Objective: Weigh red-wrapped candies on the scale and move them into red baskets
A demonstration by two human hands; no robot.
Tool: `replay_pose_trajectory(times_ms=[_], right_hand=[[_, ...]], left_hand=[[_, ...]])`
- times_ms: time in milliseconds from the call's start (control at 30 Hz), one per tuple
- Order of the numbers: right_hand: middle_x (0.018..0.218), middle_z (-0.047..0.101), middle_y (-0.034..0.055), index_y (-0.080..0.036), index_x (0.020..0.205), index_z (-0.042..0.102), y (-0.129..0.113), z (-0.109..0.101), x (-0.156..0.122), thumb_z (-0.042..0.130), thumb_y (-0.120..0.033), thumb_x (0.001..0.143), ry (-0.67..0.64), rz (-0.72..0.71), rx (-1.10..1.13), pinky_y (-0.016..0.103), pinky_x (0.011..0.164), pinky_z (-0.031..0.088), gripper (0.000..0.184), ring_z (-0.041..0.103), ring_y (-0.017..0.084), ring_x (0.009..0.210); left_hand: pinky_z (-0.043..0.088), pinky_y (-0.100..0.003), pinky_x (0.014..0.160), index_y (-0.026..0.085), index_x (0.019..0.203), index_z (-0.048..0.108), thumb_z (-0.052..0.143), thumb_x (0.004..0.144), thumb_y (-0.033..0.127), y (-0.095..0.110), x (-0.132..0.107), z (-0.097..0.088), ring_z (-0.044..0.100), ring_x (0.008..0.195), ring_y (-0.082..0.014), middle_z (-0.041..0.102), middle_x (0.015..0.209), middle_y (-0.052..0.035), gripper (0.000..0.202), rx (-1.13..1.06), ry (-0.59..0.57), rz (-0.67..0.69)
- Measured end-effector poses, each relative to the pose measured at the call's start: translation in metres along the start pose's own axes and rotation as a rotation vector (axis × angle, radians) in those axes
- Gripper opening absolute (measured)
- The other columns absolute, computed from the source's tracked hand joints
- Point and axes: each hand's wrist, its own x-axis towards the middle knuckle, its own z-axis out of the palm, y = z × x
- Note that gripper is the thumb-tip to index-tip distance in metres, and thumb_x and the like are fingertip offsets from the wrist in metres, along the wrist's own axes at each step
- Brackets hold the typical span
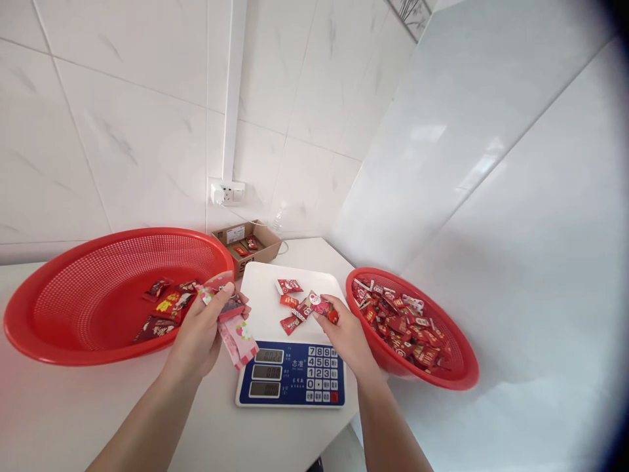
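My left hand (206, 331) is closed around several pink and red candy packets (238, 337), held between the left basket and the scale. Over the white pan of the digital scale (260, 288), my right hand (344, 331) pinches a red and cream candy packet (321, 305). A few small red wrapped candies (289, 300) lie on the pan just left of those fingers. Below the pan is the scale's blue panel (291, 375) with number keys and three displays; its digits are hard to read.
A large red basket (59, 282) at left holds several candy packets (170, 305). Another red basket (462, 341) at right is well filled with red wrapped candies (403, 321). Behind the scale stands a cardboard box (268, 252) with a few packets. A wall socket (228, 192) has a plug in it.
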Motion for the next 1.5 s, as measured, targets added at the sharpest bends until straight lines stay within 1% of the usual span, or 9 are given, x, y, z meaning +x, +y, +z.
replay_pose_trajectory(times_ms=[100,267,533,700,867,1067,1167,1333,1500], right_hand=[[0.111,0.068,0.0084,-0.022,0.124,0.056,0.006,0.0,0.012,0.055,-0.042,0.082,0.05,-0.011,-0.125,0.037,0.089,0.046,0.046,0.062,0.026,0.104],[0.101,0.07,0.0085,-0.022,0.135,0.047,0.01,0.003,0.03,0.057,-0.043,0.082,0.026,-0.002,-0.255,0.036,0.082,0.047,0.058,0.065,0.026,0.096],[0.091,0.071,0.0034,-0.026,0.118,0.061,0.011,-0.01,0.01,0.052,-0.042,0.084,-0.007,-0.044,-0.217,0.034,0.079,0.048,0.039,0.065,0.022,0.087],[0.111,0.069,0.0041,-0.029,0.128,0.056,0.014,-0.012,0.004,0.047,-0.038,0.087,-0.08,-0.011,-0.077,0.034,0.085,0.049,0.043,0.067,0.02,0.093],[0.123,0.065,0.0065,-0.024,0.127,0.058,0.014,-0.009,0.009,0.036,-0.026,0.091,0.021,-0.093,-0.191,0.038,0.095,0.046,0.042,0.06,0.022,0.111],[0.134,0.058,0.0011,-0.03,0.122,0.064,0.009,0.007,0.013,0.038,0.005,0.07,-0.065,-0.303,-0.382,0.045,0.108,0.034,0.068,0.044,0.023,0.13],[0.139,0.052,-0.0038,-0.033,0.123,0.062,0.01,0.015,0.013,0.038,0.008,0.066,-0.141,-0.327,-0.4,0.051,0.111,0.028,0.074,0.033,0.025,0.138],[0.13,0.06,-0.0027,-0.032,0.113,0.069,0.015,0.011,0.015,0.036,0.006,0.07,-0.129,-0.275,-0.404,0.052,0.111,0.028,0.066,0.039,0.025,0.134],[0.136,0.056,0.0002,-0.03,0.117,0.067,0.007,0.017,0.006,0.037,0.004,0.071,-0.176,-0.362,-0.309,0.051,0.111,0.029,0.065,0.037,0.023,0.136]], left_hand=[[0.053,-0.028,0.057,0.02,0.086,0.06,0.077,0.066,0.04,0.004,0.001,-0.002,0.065,0.064,-0.0176,0.065,0.071,0.0023,0.033,0.005,0.007,0.06],[0.053,-0.028,0.055,0.02,0.085,0.059,0.079,0.06,0.036,0.008,0.0,-0.003,0.066,0.067,-0.0188,0.065,0.073,0.0017,0.036,0.01,0.008,0.065],[0.054,-0.029,0.054,0.022,0.099,0.059,0.076,0.066,0.043,0.013,-0.002,-0.003,0.066,0.067,-0.02,0.065,0.074,0.0012,0.043,0.044,0.029,0.107],[0.054,-0.028,0.054,0.024,0.106,0.058,0.073,0.07,0.041,0.015,-0.002,-0.005,0.066,0.066,-0.0194,0.066,0.074,0.0018,0.043,0.041,0.018,0.104],[0.054,-0.028,0.055,0.024,0.109,0.059,0.075,0.07,0.039,0.016,-0.003,-0.004,0.067,0.066,-0.0192,0.066,0.073,0.0018,0.045,0.023,0.023,0.104],[0.055,-0.029,0.054,0.025,0.11,0.058,0.075,0.068,0.041,0.015,-0.003,-0.003,0.067,0.066,-0.0199,0.066,0.073,0.0022,0.049,0.035,0.021,0.096],[0.055,-0.029,0.055,0.024,0.108,0.058,0.076,0.067,0.042,0.016,-0.003,-0.003,0.067,0.066,-0.0198,0.066,0.073,0.0021,0.048,0.039,0.024,0.096],[0.054,-0.029,0.056,0.022,0.098,0.059,0.076,0.066,0.041,0.015,-0.004,-0.003,0.066,0.067,-0.0192,0.066,0.073,0.0023,0.04,0.036,0.015,0.11],[0.054,-0.028,0.055,0.023,0.101,0.059,0.077,0.065,0.041,0.016,-0.003,-0.003,0.066,0.067,-0.0197,0.065,0.072,0.0023,0.045,0.029,0.025,0.097]])
